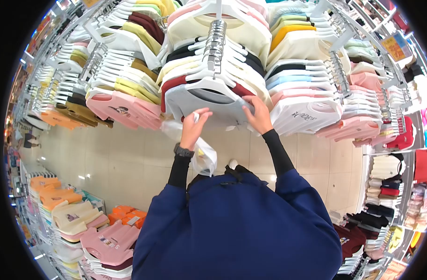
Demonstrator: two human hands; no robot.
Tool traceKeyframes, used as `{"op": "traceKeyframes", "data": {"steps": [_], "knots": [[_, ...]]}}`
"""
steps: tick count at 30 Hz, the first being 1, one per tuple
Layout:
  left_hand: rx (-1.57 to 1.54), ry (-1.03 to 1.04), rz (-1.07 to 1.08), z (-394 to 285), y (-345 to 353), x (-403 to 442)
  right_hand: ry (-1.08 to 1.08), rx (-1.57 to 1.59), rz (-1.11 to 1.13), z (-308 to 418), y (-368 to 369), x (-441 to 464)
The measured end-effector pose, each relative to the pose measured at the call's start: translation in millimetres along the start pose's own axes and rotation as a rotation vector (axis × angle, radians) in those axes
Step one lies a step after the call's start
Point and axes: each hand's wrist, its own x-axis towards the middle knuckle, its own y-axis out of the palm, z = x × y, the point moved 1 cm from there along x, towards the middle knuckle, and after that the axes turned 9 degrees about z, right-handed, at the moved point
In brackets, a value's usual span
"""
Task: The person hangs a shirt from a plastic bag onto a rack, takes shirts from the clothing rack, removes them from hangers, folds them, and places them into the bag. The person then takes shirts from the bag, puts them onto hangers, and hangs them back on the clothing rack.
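Note:
My left hand (pixel 194 128), a dark watch on its wrist, is closed with its fingers curled in front of the grey-blue shirt. A strip of white shows between the fingers, and a white plastic bag (pixel 205 161) hangs below beside the forearm. On the right side of the same shirt (pixel 206 105), my right hand (pixel 259 116) pinches the fabric near the shoulder. The shirt hangs on a white hanger (pixel 217 85) at the front of the middle rail. White ties or a tag dangle at its lower part.
More shirts on hangers (pixel 216 42) line the rail behind. Pink shirts (pixel 125 109) hang to the left, and a white printed shirt (pixel 309 114) to the right. Racks with orange (pixel 55 193) and pink shirts (pixel 110 242) stand behind me. Tiled floor (pixel 125 158) lies between.

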Motion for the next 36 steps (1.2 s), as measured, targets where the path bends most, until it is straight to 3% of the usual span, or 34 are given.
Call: {"op": "traceKeyframes", "data": {"steps": [5, 6, 10, 13, 20, 26, 32, 36], "knots": [[-0.091, 0.022, -0.016, -17, 31, 29, 0.168, 0.528, 0.415, -21, 1, -2], [-0.106, 0.015, -0.017, -21, 35, 32, 0.117, 0.542, 0.458, -19, 2, 0], [-0.089, -0.044, -0.079, -18, 39, 42, 0.160, 0.967, 0.431, -38, 30, 1], [-0.201, -0.055, -0.150, -28, 54, 48, 0.073, 1.096, 0.340, -30, 33, 14], [-0.155, -0.075, -0.155, -28, 62, 50, 0.148, 1.191, 0.476, -52, 42, 6], [-0.101, -0.109, -0.142, -13, 56, 54, 0.218, 1.083, 0.471, -60, 46, -12], [-0.125, -0.144, -0.134, -20, 60, 49, 0.016, 0.524, 0.274, -61, 25, -27], [-0.124, -0.158, -0.129, -18, 62, 50, -0.062, 0.320, 0.207, -58, 4, -45]]}}
